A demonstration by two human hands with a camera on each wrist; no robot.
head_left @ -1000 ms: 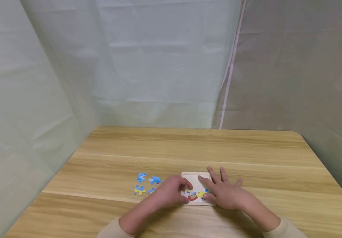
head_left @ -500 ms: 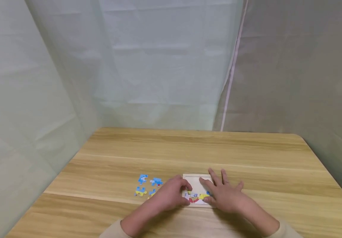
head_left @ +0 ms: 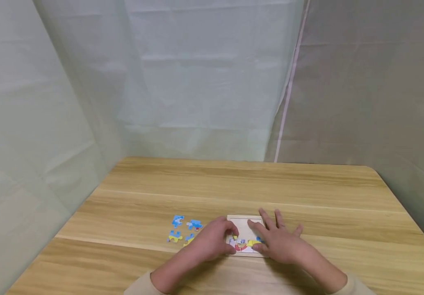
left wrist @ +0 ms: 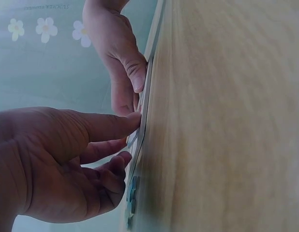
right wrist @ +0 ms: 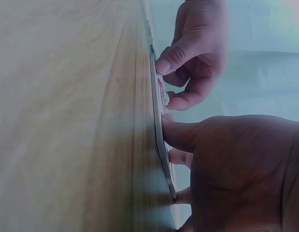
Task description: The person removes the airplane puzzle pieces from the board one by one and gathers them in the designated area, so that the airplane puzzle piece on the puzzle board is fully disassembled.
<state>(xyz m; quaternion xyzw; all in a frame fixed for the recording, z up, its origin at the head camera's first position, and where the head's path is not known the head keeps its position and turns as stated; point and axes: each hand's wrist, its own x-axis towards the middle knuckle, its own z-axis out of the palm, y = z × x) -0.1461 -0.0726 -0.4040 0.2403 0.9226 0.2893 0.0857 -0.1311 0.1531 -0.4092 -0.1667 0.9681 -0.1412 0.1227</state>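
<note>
A small wooden puzzle tray (head_left: 242, 224) lies on the table, with colourful jigsaw pieces (head_left: 240, 247) along its near side. At the tray's left end my left hand (head_left: 215, 239) pinches a puzzle piece (left wrist: 133, 138) between thumb and fingers, tilted in the left wrist view. The fingers partly cover this piece. My right hand (head_left: 283, 243) rests over the tray's right side with fingers spread, its thumb touching a yellow and blue piece (head_left: 252, 243). In the right wrist view the tray's edge (right wrist: 160, 140) runs beneath both hands.
Several loose blue and yellow puzzle pieces (head_left: 175, 236) lie left of the tray, some partly behind the left forearm. The wooden table (head_left: 234, 184) extends beyond the tray to a pale cloth (head_left: 204, 82) hanging at the back.
The head view has shifted slightly. Both hands keep nearly the same place on the tray, and the loose pieces have not moved.
</note>
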